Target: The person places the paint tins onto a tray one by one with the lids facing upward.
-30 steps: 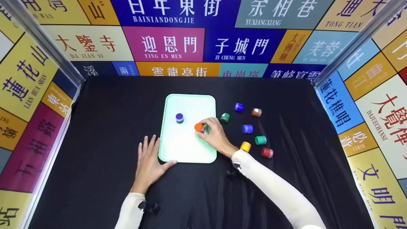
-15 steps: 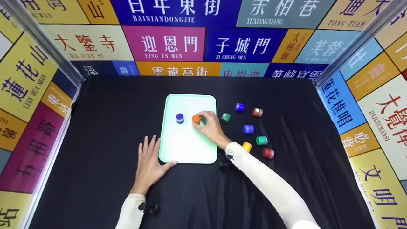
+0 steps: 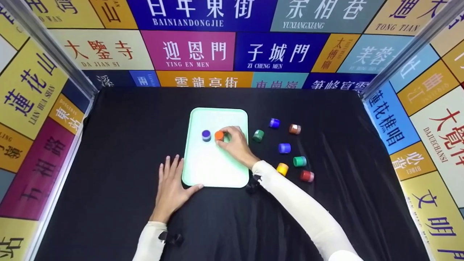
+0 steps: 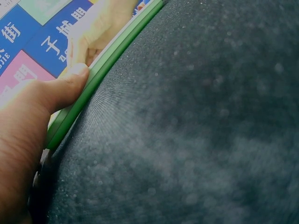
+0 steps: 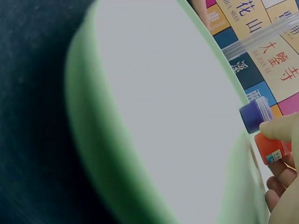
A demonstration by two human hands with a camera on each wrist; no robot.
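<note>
Beside purple jar (image 3: 206, 136), right hand (image 3: 236, 144) around orange jar (image 3: 219, 135), left hand (image 3: 172, 191) wide against tray (image 3: 215, 170).

Black-draped table (image 3: 127, 127), pale-green tray (image 3: 215, 170), seven jars (image 3: 284, 148)

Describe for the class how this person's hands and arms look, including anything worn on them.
The left sleeve and right sleeve are long, plain and off-white, reaching the wrists. The left hand and right hand are bare, without gloves. A small black attachment shows at the end of each sleeve.
</note>
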